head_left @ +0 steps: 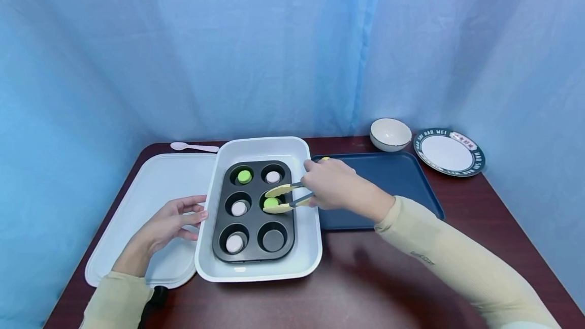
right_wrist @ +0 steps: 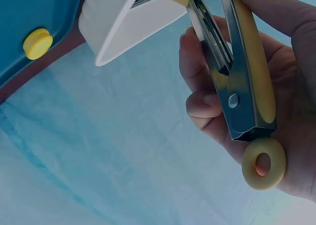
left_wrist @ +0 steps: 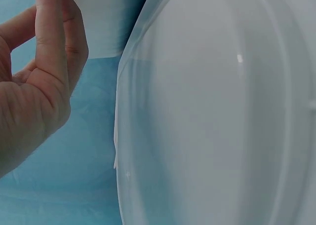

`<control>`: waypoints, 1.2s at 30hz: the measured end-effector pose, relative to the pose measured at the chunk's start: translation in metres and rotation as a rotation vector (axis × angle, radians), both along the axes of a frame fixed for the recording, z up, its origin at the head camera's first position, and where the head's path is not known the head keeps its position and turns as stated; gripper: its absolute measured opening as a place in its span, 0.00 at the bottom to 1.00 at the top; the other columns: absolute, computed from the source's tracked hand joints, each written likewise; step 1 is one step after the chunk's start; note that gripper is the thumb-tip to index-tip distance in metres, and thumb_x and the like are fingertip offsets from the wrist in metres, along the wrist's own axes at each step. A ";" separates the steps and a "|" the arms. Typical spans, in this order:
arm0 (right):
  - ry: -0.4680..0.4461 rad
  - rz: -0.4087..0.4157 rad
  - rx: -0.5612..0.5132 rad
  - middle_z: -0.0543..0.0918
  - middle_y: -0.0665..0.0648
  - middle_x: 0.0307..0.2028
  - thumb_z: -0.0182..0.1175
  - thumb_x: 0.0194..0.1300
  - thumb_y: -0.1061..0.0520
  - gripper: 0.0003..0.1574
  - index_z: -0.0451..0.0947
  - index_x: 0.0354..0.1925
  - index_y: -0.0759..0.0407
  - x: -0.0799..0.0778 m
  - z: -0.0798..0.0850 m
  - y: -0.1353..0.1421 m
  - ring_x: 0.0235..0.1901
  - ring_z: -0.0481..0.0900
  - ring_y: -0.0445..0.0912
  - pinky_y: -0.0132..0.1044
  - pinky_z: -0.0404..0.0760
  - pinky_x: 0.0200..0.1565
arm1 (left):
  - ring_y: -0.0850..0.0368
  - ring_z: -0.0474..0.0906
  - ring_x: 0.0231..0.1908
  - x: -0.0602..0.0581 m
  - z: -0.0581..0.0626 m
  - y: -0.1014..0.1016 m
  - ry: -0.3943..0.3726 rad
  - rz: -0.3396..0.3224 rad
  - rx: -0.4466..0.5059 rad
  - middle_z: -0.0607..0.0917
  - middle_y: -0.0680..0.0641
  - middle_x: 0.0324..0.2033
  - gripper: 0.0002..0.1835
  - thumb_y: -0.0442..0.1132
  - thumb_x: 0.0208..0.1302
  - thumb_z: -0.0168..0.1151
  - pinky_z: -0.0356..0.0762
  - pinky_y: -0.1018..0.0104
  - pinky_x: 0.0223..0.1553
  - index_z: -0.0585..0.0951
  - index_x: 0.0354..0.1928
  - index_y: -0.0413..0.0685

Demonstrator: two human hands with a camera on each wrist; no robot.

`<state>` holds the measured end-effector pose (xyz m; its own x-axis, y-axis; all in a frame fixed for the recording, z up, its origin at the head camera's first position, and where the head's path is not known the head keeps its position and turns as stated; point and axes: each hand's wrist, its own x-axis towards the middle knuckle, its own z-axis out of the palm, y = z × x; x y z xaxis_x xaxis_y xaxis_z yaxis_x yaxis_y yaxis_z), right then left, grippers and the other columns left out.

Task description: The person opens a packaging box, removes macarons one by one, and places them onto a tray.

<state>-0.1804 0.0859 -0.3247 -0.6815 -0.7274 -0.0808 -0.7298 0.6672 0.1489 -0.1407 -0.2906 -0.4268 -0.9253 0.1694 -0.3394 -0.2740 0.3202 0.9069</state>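
Note:
My right hand (head_left: 331, 182) grips yellow-tipped tongs (right_wrist: 242, 72) over a dark muffin tin (head_left: 254, 255). The tong tips lie on either side of a green macaron (head_left: 271, 202) in the middle right cup; whether they press on it I cannot tell. Another green macaron (head_left: 244, 176) sits in the far left cup, and pale pink macarons (head_left: 272, 177) fill several others. The tin rests in a white rectangular tub (head_left: 274, 271). With fingers extended and loosely bent, my left hand (head_left: 171, 222) is at the tub's left wall, its fingertips touching or nearly touching it.
Under my left hand lies a white lid (head_left: 132, 217), with a pale spoon (head_left: 196, 147) behind it. Right of the tub is a blue tray (head_left: 388, 176) with a yellow macaron (right_wrist: 38, 44). A white bowl (head_left: 390, 133) and green-rimmed plate (head_left: 448, 152) stand far right.

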 end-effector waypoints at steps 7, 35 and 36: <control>-0.009 -0.013 0.074 0.77 0.56 0.34 0.76 0.57 0.44 0.17 0.89 0.36 0.55 0.000 0.004 -0.012 0.25 0.74 0.45 0.36 0.78 0.24 | 0.49 0.84 0.40 0.000 0.002 0.001 -0.007 0.003 0.003 0.76 0.36 0.50 0.38 0.42 0.67 0.69 0.88 0.51 0.38 0.65 0.74 0.38; -0.128 -0.076 -0.177 0.82 0.51 0.35 0.79 0.53 0.42 0.24 0.90 0.46 0.49 -0.011 -0.022 0.021 0.30 0.74 0.42 0.35 0.75 0.22 | 0.49 0.84 0.40 0.001 0.000 0.002 -0.008 0.011 -0.003 0.76 0.36 0.50 0.38 0.43 0.68 0.69 0.88 0.51 0.39 0.65 0.74 0.39; -0.130 -0.080 -0.176 0.82 0.51 0.35 0.79 0.53 0.42 0.24 0.90 0.47 0.49 -0.011 -0.022 0.020 0.29 0.74 0.42 0.35 0.75 0.22 | 0.48 0.84 0.40 0.001 0.001 0.002 -0.009 0.011 -0.002 0.76 0.36 0.50 0.38 0.43 0.68 0.69 0.88 0.51 0.39 0.65 0.74 0.38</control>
<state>-0.1912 0.1060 -0.3464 -0.7296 -0.6821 -0.0483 -0.6791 0.7311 -0.0665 -0.1393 -0.2885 -0.4262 -0.9241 0.1581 -0.3479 -0.2856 0.3192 0.9036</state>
